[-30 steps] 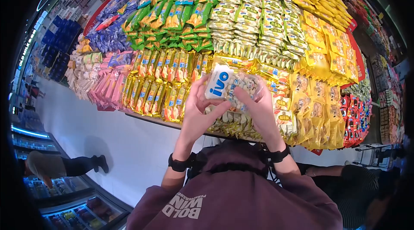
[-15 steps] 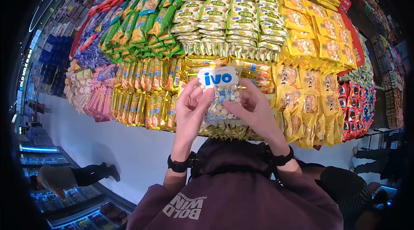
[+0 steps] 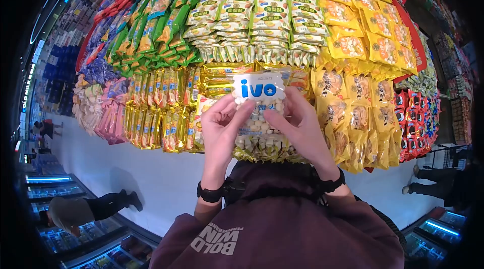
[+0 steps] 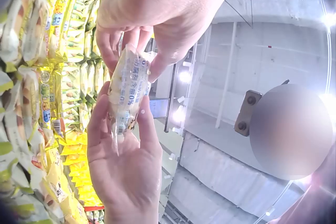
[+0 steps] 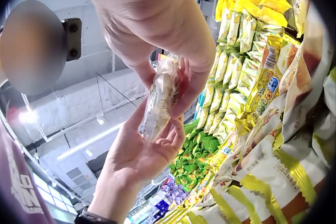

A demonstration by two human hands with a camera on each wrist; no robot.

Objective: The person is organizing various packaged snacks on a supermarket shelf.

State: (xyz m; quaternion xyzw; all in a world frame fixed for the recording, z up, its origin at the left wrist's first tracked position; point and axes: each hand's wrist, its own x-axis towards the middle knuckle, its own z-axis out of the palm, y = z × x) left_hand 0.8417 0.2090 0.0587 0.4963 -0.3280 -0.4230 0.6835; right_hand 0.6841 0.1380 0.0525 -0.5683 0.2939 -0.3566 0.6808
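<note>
A clear snack bag of small round white pieces, with a white "ivo" label across its top, is held upright over the front of the display. My left hand grips its left side, thumb on the front and fingers curled behind. On the opposite side my right hand pinches it the same way, thumb over the front below the label. Both wrist views show the bag edge-on between the two hands, with blue print on its side in the left wrist view.
Gold-wrapped snacks lie left of the bag, yellow bags right. White-green packs and green packs are stacked behind. Pale floor borders the display's left. A person stands at the lower left near lit freezers.
The bag has turned from tilted to upright, its label now facing me. My right thumb has moved up toward the label. The view has shifted, so the display appears further left.
</note>
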